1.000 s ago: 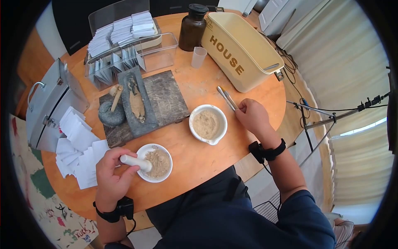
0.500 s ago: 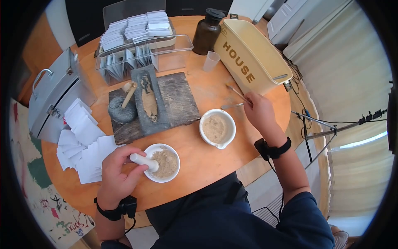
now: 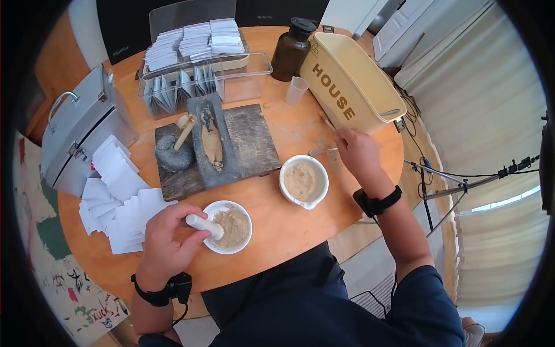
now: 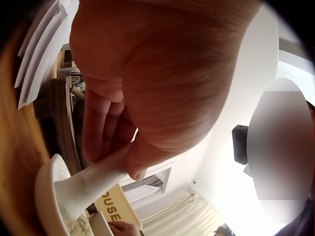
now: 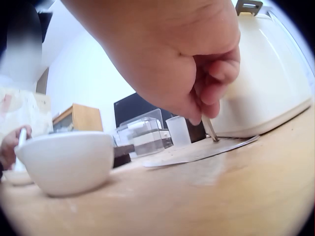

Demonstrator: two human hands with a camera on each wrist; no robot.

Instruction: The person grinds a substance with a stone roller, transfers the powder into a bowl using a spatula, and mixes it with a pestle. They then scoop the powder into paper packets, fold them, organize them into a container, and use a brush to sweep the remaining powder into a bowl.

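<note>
The left hand (image 3: 165, 246) gripped a pestle (image 3: 205, 226), the right (image 3: 359, 156) pinched a thin tool (image 5: 210, 129) over the wooden table (image 3: 277, 237), near curtains (image 3: 462, 98).

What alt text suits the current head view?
Left hand holds a white pestle in a small bowl of tan powder; right hand pinches a slim tool near a spouted bowl. Around: stone trough, white packets, HOUSE bin.

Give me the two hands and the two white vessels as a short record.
left hand: grips white pestle
pestle end: inside small white bowl
small bowl contents: pale powder
right hand: pinches thin tool beside HOUSE tub
near right hand: flat metal tool on table
spouted white bowl: holds powder, no hand on it
</note>
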